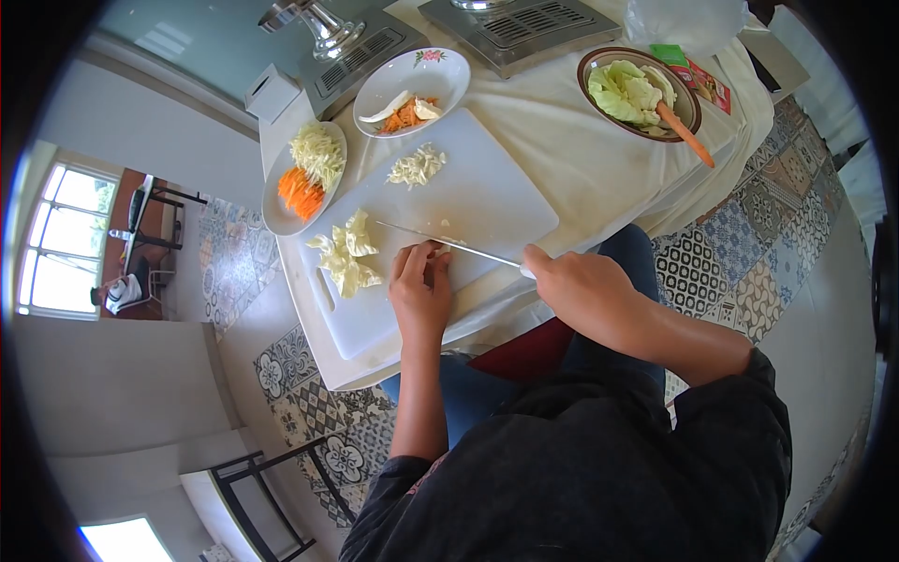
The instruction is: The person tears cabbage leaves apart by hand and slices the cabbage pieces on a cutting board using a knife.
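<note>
My right hand grips the handle of a kitchen knife, whose blade points left across the white cutting board. Close by the blade, my left hand rests on the board with its fingers curled; what they hold, if anything, is hidden. Small pale bits lie just beyond the blade. Left of that hand are loose pale-yellow leafy pieces, which look like cabbage. Farther up the board sits a small pile of chopped pale pieces.
A white plate carries shredded cabbage and carrot. Behind the board, a flowered bowl holds carrot shreds and white pieces. At right, a brown-rimmed bowl contains cabbage leaves and a carrot. Stoves line the back; a person sits far left.
</note>
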A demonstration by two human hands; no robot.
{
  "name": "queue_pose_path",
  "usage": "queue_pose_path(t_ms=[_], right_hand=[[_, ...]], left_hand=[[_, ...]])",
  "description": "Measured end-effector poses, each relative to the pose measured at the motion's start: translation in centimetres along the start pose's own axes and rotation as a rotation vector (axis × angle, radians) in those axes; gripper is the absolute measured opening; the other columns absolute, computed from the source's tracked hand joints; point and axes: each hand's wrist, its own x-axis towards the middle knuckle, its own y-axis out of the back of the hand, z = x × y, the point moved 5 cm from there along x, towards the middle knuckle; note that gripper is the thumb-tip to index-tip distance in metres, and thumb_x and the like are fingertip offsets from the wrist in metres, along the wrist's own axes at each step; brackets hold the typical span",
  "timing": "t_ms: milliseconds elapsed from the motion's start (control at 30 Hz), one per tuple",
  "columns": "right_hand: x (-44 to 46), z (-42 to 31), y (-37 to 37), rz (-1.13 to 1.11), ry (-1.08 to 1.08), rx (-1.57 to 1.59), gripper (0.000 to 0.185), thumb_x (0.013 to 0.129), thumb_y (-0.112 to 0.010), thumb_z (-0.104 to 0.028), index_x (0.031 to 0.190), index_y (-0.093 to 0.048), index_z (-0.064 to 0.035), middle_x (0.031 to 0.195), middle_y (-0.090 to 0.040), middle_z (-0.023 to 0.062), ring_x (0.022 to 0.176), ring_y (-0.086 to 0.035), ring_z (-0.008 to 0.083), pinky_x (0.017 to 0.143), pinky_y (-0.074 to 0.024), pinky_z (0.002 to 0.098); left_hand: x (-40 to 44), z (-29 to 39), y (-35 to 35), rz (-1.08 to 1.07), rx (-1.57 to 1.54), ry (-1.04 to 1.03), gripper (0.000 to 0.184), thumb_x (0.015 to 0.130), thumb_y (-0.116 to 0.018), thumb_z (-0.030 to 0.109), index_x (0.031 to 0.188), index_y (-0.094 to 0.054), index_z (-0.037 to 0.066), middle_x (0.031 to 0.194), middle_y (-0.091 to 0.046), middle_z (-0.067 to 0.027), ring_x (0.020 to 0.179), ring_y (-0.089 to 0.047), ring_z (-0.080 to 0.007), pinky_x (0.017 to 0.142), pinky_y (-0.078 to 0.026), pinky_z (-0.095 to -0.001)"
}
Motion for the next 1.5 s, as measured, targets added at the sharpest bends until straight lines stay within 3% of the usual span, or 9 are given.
queue_pose_path(t_ms=[500, 1000, 1500], right_hand=[[-0.5, 0.4, 2.1, -0.094, -0.003, 0.066, 0.015, 0.086, -0.054, -0.006, 0.098, -0.048, 0.0010, 0.065, -0.062, 0.0211, 0.064, -0.065, 0.0401, 0.056, -0.0504, 0.0487], [0.1, -0.3, 0.2, -0.034, -0.038, 0.011, 0.013, 0.087, -0.051, -0.005, 0.100, -0.051, -0.0028, 0.065, -0.064, 0.0167, 0.062, -0.067, 0.0367, 0.052, -0.0518, 0.0467], [0.4, 0.6, 1.1, 0.061, 0.032, 0.060, 0.019, 0.092, -0.060, -0.020, 0.097, -0.049, -0.0051, 0.061, -0.061, 0.0166, 0.059, -0.063, 0.0387, 0.053, -0.0480, 0.0488]], left_hand=[[0.1, 0.2, 0.0, -0.016, -0.016, 0.040, 0.018, 0.080, -0.070, -0.003, 0.097, -0.067, 0.001, 0.091, -0.065, -0.0119, 0.068, -0.065, -0.0210, 0.063, -0.052, -0.0312], [-0.1, -0.2, -0.1, 0.022, -0.027, 0.011, 0.014, 0.079, -0.071, -0.003, 0.090, -0.064, 0.001, 0.088, -0.066, -0.0130, 0.072, -0.065, -0.0278, 0.063, -0.052, -0.0344], [-0.1, -0.3, 0.2, -0.002, -0.086, 0.045, 0.017, 0.081, -0.068, -0.007, 0.096, -0.067, 0.000, 0.092, -0.068, -0.0126, 0.072, -0.069, -0.0213, 0.063, -0.053, -0.0305]])
